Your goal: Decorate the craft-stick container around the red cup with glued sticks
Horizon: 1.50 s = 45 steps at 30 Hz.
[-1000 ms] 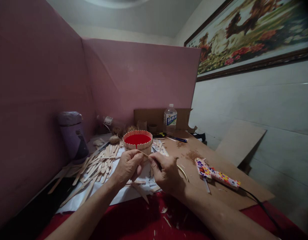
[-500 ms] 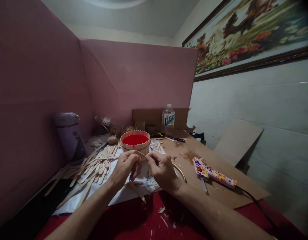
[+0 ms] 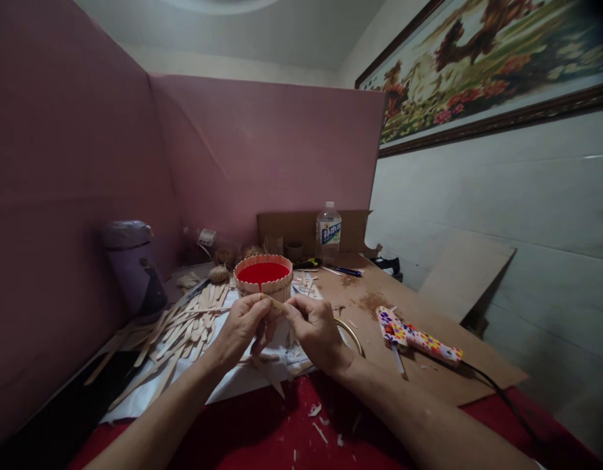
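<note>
Both hands are up front, just above the white paper sheet (image 3: 243, 385) on the table. Left hand (image 3: 240, 326) and right hand (image 3: 314, 329) each pinch the same thin curved wooden strip (image 3: 277, 302): left fingertips clamp its near-left end, right thumb and forefinger grip it slightly further along. The strip bridges the small gap between the hands, then passes under the right hand and comes out as an arc by the right wrist, near (image 3: 353, 333).

Long axis between the hands runs left to right, rising slightly toward the left end; the rest bows right and toward the person.

Round cup clad in pale wooden sticks with red inside (image 3: 263, 277) stands upright just behind the hands, apart from them as far as I can tell. Loose pile of flat wooden craft sticks (image 3: 184, 329) lies left of the left hand. Flower-patterned glue gun (image 3: 416, 336) lies on the brown board (image 3: 478, 372), right of the right hand, well apart. Clear plastic water bottle (image 3: 328, 230) stands at the back.
</note>
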Tool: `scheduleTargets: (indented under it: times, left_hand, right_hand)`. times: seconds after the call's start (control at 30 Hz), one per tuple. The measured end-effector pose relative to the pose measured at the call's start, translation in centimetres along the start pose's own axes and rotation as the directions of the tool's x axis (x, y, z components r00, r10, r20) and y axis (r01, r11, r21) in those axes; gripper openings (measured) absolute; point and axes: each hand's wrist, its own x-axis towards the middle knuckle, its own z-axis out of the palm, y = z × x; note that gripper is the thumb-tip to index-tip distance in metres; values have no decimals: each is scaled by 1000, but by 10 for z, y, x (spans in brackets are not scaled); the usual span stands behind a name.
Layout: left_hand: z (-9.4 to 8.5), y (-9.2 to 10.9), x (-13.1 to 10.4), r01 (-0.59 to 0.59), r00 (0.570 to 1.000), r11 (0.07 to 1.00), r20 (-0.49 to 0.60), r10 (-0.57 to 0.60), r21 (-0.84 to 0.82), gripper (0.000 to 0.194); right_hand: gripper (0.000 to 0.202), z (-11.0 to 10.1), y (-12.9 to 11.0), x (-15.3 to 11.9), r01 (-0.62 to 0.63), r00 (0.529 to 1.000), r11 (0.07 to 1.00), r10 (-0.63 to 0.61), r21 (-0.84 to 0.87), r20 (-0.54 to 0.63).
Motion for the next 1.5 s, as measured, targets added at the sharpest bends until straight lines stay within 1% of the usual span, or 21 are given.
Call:
scheduleTargets:
  times: [0.1, 0.23, 0.27, 0.33, 0.4, 0.47, 0.63, 0.77, 0.83, 0.93, 1.03, 1.17, 1.3, 1.37, 1.5]
  left_hand:
    - [0, 0, -1, 6, 1000, 1000, -13, -6, -16, 28]
    - [1, 0, -1, 21, 999, 996, -41, -24, -84, 18]
    - [1, 1, -1, 29, 998, 995, -48, -33, -92, 20]
    - [2, 1, 0, 40, 997, 996, -57, -44, -78, 29]
    - [2, 2, 0, 30, 998, 999, -52, -32, -40, 39]
    - [3, 2, 0, 10, 999, 1000, -33, -11, -19, 41]
    - [5, 2, 0, 4, 1000, 999, 1, -4, -43, 30]
    - [4, 2, 0, 5, 1000, 998, -11, -6, -65, 18]
    - [2, 1, 1, 11, 1000, 997, -18, -13, -76, 16]
    - [1, 0, 1, 20, 999, 999, -30, -22, -48, 22]
    - [2, 2, 0, 23, 999, 1000, -42, -23, 7, 29]
    - [3, 5, -2, 12, 999, 999, -53, -11, 34, 30]
    - [4, 6, -2, 18, 996, 999, -86, -15, 29, 22]
    - [4, 5, -2, 23, 996, 1000, -83, -22, 15, 19]
    - [3, 4, -1, 26, 997, 1000, -72, -26, 0, 21]
  right_hand:
    - [23, 0, 0, 0, -4, 1000, 1000, 4, -13, -2]
    - [24, 0, 0, 0, 8, 1000, 999, -9, -41, -14]
    - [25, 0, 0, 0, 16, 1000, 998, -17, -53, -16]
    - [25, -1, -1, 0, 46, 999, 995, -47, -85, -11]
    - [24, -2, -2, -1, 77, 997, 991, -77, -111, -1]
    - [23, -2, -2, -1, 84, 996, 990, -84, -117, 0]
    - [24, 0, 1, 1, 2, 1000, 999, -2, -32, -13]
    - [24, 3, 5, 5, -85, 996, 990, 84, 110, 14]
    - [25, 5, 6, 5, -111, 994, 982, 110, 152, 19]
    - [25, 5, 7, 4, -106, 994, 985, 104, 139, 23]
    - [25, 3, 6, 2, -53, 999, 996, 52, 67, 15]
    - [23, 1, 3, 0, 7, 1000, 1000, -7, -4, 1]
    - [23, 2, 3, 1, -23, 1000, 999, 22, 32, 14]
    - [24, 3, 3, 2, -43, 999, 998, 42, 54, 14]
    - [25, 4, 4, 3, -66, 998, 995, 66, 73, 13]
